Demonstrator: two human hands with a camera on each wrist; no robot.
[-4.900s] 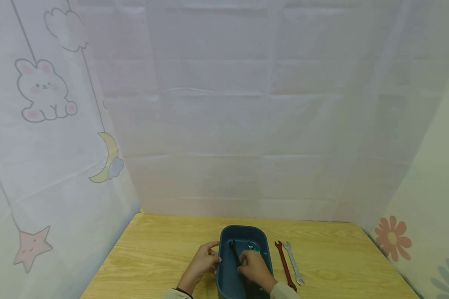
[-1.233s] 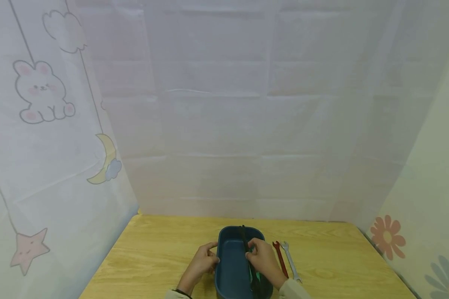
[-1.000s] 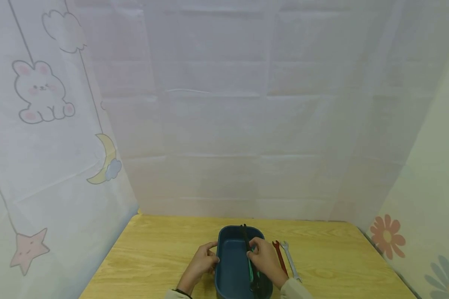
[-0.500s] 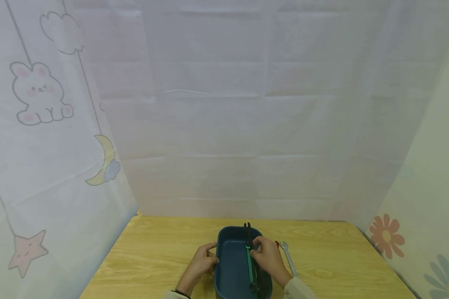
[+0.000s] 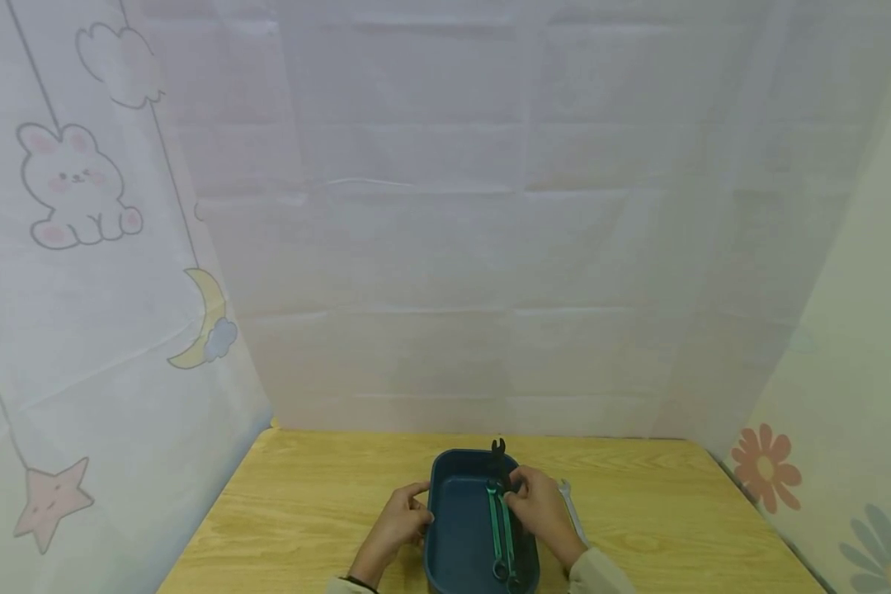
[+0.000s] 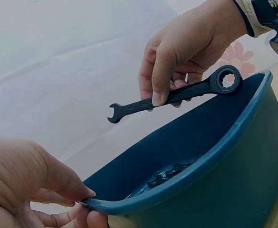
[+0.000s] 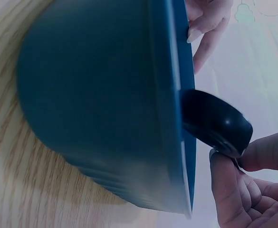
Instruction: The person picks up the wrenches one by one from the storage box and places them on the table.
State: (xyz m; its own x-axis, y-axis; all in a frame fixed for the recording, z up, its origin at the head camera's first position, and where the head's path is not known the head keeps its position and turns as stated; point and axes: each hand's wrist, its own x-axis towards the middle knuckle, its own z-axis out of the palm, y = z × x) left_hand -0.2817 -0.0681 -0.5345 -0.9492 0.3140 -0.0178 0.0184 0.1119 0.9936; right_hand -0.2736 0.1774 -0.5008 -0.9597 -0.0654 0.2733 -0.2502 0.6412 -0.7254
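My left hand (image 5: 397, 524) pinches the left rim of a deep blue bin (image 5: 453, 528) between thumb and fingers. Over the bin's right side, my right hand (image 5: 545, 510) grips a black combination wrench (image 6: 143, 105) by its shank. Its open-end jaw points away from me in the head view. In the left wrist view the wrench's ring end (image 6: 225, 79) overlaps the bin's rim. Two green wrenches, one green wrench (image 5: 495, 528) beside another (image 5: 508, 540), lie lengthwise inside the bin along its right side.
A silver open-end wrench (image 5: 572, 510) lies on the wooden table (image 5: 319, 503), right of the bin and partly behind my right hand. The red wrench seen earlier is hidden now. White printed sheets (image 5: 416, 247) stand behind and at both sides of the table.
My right hand has lifted the black wrench from inside the bin and carried it right, uncovering the green wrenches and covering the red one. My left hand stays on the rim.
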